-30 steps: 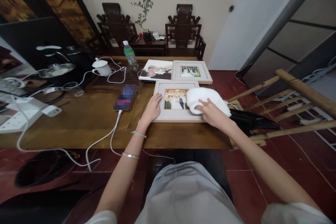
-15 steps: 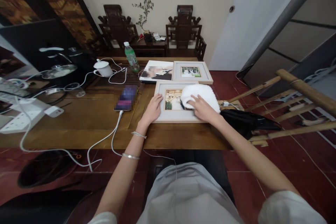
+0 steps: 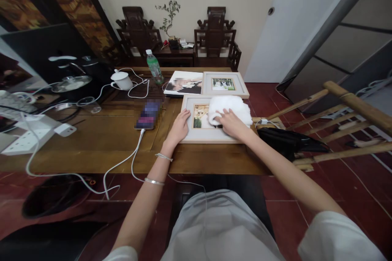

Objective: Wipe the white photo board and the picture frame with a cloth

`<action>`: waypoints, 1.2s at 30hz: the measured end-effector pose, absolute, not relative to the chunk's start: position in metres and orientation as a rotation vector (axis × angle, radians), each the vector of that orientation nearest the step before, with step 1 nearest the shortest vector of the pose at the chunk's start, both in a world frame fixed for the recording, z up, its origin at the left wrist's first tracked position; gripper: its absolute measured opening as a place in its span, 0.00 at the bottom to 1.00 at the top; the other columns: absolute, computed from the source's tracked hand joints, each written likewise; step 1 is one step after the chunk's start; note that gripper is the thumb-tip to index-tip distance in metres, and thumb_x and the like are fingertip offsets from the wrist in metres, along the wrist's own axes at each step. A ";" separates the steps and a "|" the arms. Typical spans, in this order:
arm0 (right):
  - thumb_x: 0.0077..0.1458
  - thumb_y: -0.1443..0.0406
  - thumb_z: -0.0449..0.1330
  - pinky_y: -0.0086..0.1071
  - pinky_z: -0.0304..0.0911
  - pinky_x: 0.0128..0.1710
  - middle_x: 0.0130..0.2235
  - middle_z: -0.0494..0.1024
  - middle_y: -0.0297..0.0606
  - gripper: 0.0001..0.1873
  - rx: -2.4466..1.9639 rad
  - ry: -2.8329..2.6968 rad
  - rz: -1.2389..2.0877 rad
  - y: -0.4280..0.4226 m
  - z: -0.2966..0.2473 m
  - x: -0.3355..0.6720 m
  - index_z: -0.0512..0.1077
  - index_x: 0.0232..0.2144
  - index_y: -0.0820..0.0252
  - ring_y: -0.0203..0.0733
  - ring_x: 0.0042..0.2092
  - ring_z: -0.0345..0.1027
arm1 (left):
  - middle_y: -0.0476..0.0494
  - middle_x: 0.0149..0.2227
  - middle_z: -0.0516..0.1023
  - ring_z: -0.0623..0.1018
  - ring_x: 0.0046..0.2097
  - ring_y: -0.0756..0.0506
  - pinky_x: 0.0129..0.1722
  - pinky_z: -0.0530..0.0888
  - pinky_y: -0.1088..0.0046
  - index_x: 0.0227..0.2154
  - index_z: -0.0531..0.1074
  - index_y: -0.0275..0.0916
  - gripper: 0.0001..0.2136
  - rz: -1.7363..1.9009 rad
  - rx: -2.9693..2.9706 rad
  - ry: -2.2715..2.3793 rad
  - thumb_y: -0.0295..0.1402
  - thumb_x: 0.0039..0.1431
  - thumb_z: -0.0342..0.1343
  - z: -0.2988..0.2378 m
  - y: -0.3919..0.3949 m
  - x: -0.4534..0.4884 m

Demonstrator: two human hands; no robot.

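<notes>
A light wood picture frame (image 3: 196, 136) with a pale mat lies flat near the table's front edge. Its photo (image 3: 200, 116) is partly covered by a folded white cloth (image 3: 231, 108). My right hand (image 3: 232, 125) grips the cloth at its near side and presses it on the frame's face; what the fingertips pinch is partly hidden. At the frame's left edge rests my left hand (image 3: 180, 125), fingers stretched out over the border. Just behind lie a second picture frame (image 3: 239, 88) and a white photo print or album (image 3: 172, 88), side by side.
A phone (image 3: 147, 116) on a white charging cable lies to the left. Farther back stand a green-labelled bottle (image 3: 154, 69) and a lidded white cup (image 3: 121, 81). A power strip (image 3: 30, 130) and cables fill the left end. At right is a bamboo chair (image 3: 352, 89) with a black bag (image 3: 284, 140).
My right hand has slid the white cloth slightly left across the frame, and the cloth's shape has bunched differently. My left hand stays on the frame's left edge.
</notes>
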State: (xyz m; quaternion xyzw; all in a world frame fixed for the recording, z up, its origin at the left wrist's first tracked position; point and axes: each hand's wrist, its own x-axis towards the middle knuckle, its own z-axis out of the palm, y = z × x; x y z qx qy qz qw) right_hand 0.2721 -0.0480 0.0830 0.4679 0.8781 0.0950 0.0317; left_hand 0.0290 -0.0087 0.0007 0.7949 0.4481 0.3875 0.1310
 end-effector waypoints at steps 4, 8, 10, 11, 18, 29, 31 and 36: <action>0.47 0.79 0.48 0.38 0.58 0.42 0.43 0.76 0.51 0.26 1.345 2.692 0.075 -0.103 0.108 0.271 0.70 0.48 0.63 0.51 0.43 0.68 | 0.38 0.56 0.70 0.63 0.62 0.41 0.63 0.59 0.51 0.51 0.68 0.36 0.24 1.138 2.321 1.310 0.19 0.52 0.43 0.001 -0.010 0.030; 0.46 0.80 0.47 0.35 0.58 0.38 0.39 0.76 0.48 0.27 1.311 2.680 -0.035 -0.129 0.120 0.265 0.71 0.48 0.60 0.48 0.40 0.71 | 0.39 0.56 0.70 0.62 0.62 0.41 0.63 0.58 0.52 0.52 0.68 0.36 0.24 1.136 2.311 1.316 0.19 0.53 0.43 0.003 -0.013 0.031; 0.45 0.80 0.48 0.38 0.59 0.43 0.44 0.75 0.50 0.29 1.328 2.732 -0.021 -0.127 0.113 0.262 0.70 0.48 0.60 0.50 0.46 0.69 | 0.39 0.57 0.69 0.62 0.63 0.41 0.63 0.58 0.52 0.52 0.68 0.37 0.23 1.122 2.305 1.323 0.20 0.54 0.43 0.004 -0.015 0.031; 0.45 0.80 0.48 0.40 0.58 0.47 0.48 0.74 0.50 0.29 1.340 2.766 -0.015 -0.122 0.107 0.262 0.70 0.49 0.60 0.51 0.50 0.67 | 0.39 0.57 0.69 0.62 0.63 0.41 0.63 0.58 0.53 0.52 0.68 0.36 0.22 1.112 2.305 1.326 0.21 0.55 0.43 0.005 -0.015 0.030; 0.45 0.80 0.49 0.48 0.46 0.60 0.62 0.61 0.46 0.32 1.512 2.896 0.208 -0.034 0.067 0.274 0.67 0.53 0.62 0.51 0.64 0.49 | 0.37 0.58 0.68 0.61 0.63 0.41 0.63 0.58 0.54 0.53 0.67 0.35 0.19 1.041 2.363 1.300 0.25 0.60 0.42 0.008 -0.014 0.027; 0.48 0.80 0.48 0.61 0.43 0.58 0.64 0.57 0.47 0.29 1.571 2.741 0.215 -0.013 0.070 0.263 0.69 0.52 0.64 0.64 0.64 0.42 | 0.36 0.59 0.66 0.61 0.63 0.42 0.63 0.58 0.56 0.55 0.65 0.33 0.20 0.945 2.420 1.322 0.28 0.62 0.41 0.010 -0.013 0.027; 0.48 0.80 0.49 0.60 0.45 0.57 0.64 0.57 0.47 0.30 1.492 2.734 0.116 -0.039 0.077 0.262 0.68 0.53 0.63 0.63 0.64 0.45 | 0.35 0.59 0.66 0.61 0.63 0.41 0.63 0.57 0.55 0.55 0.65 0.32 0.20 0.920 2.426 1.346 0.29 0.62 0.41 0.011 -0.014 0.028; 0.46 0.81 0.47 0.45 0.59 0.50 0.54 0.71 0.49 0.32 1.282 2.709 -0.227 -0.103 0.112 0.261 0.69 0.52 0.60 0.56 0.56 0.63 | 0.35 0.60 0.66 0.61 0.63 0.43 0.64 0.57 0.58 0.55 0.65 0.31 0.20 0.894 2.429 1.393 0.31 0.63 0.41 0.012 -0.015 0.030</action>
